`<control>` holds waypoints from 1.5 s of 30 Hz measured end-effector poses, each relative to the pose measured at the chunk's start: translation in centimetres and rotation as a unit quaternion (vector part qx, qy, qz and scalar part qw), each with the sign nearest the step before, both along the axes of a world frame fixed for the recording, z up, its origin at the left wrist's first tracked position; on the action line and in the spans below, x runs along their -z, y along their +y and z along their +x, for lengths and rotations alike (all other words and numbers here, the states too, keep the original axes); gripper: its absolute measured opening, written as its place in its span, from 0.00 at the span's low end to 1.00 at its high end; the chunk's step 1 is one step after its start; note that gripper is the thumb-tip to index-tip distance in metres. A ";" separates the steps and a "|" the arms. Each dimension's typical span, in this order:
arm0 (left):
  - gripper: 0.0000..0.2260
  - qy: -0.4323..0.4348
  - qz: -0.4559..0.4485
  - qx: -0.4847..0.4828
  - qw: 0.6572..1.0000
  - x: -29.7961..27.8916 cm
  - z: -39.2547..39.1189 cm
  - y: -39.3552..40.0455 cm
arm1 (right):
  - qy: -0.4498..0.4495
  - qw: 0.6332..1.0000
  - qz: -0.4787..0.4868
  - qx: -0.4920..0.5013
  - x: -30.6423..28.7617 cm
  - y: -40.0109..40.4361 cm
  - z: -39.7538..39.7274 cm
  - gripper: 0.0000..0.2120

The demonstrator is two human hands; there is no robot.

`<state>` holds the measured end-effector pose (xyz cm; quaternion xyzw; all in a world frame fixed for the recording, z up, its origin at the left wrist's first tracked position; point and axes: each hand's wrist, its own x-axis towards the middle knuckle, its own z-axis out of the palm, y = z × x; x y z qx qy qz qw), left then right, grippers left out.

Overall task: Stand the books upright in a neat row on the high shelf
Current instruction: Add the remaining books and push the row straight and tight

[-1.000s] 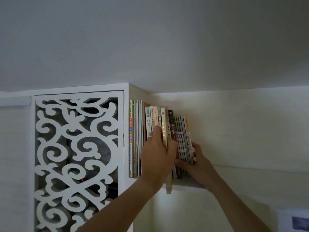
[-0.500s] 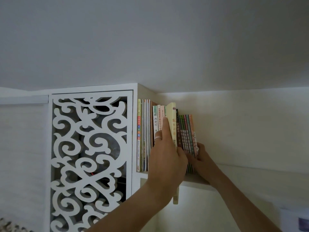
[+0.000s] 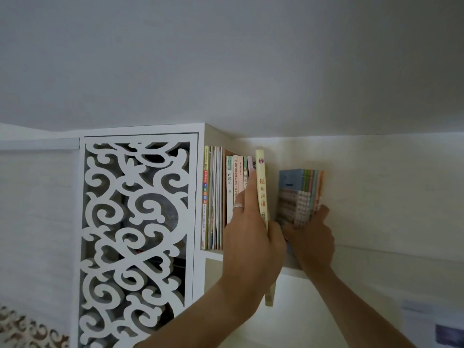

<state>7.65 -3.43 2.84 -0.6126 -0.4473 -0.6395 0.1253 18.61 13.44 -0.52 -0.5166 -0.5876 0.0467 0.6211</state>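
Since half a second ago, the right hand [image 3: 310, 236] is pulling a clutch of thin books [image 3: 301, 194] away to the right, so a gap is now showing between them and the tall yellow book [image 3: 262, 197]; earlier they were pressed close together. That clutch is tilting slightly, its blue front cover facing the camera, with the right hand's fingers and thumb curling round its lower end.

The left hand [image 3: 251, 237] is gripping the tall yellow book, fingers lying flat up its left face and the thumb wrapping the near side. A ring is showing on one finger. This book is standing upright but sticking out past the front edge of the high shelf [image 3: 213, 254], its lower end hanging below the shelf board.

Left of it, a row of upright books [image 3: 233, 187] is standing on the shelf, and further left a set of taller thin volumes [image 3: 212, 197] is leaning against the white cabinet side. Beside those, the carved scrollwork door [image 3: 135, 234] is filling the cabinet front.
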 end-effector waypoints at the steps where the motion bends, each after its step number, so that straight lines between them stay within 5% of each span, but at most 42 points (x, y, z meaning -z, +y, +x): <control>1: 0.35 0.007 0.003 0.000 1.000 0.0 0.3 0.4 | 0.010 1.000 0.002 0.011 0.0 -0.3 0.3 0.36; 6: 0.33 0.056 -0.005 -0.029 0.998 0.1 1.4 5.1 | -0.022 1.000 0.001 0.003 0.3 -0.6 1.1 0.33; 13: 0.23 0.005 0.010 -0.163 0.987 0.8 -0.6 12.7 | -0.140 0.990 0.029 -0.017 0.8 -0.2 1.6 0.32; 20: 0.30 0.127 0.057 -0.211 0.968 3.3 -4.0 15.6 | -0.192 0.971 0.027 -0.143 0.3 -0.5 1.6 0.28; 28: 0.38 0.196 0.043 -0.281 0.938 3.5 -5.0 17.2 | -0.178 0.917 -0.090 -0.344 0.3 0.8 1.3 0.55; 33: 0.33 0.191 0.095 -0.209 0.954 3.8 -6.4 17.1 | -0.184 0.934 -0.072 -0.299 0.3 1.0 0.2 0.60; 36: 0.27 0.154 0.146 -0.259 0.942 4.0 -8.7 16.5 | -0.192 0.938 -0.069 -0.281 0.4 1.2 -0.2 0.60; 39: 0.32 0.076 0.094 -0.279 0.953 3.9 -9.5 16.3 | -0.193 0.939 -0.075 -0.273 0.7 1.4 -0.4 0.59; 45: 0.43 0.142 0.068 -0.250 0.955 4.0 -10.1 16.0 | -0.192 0.938 -0.076 -0.279 0.6 1.2 -0.8 0.56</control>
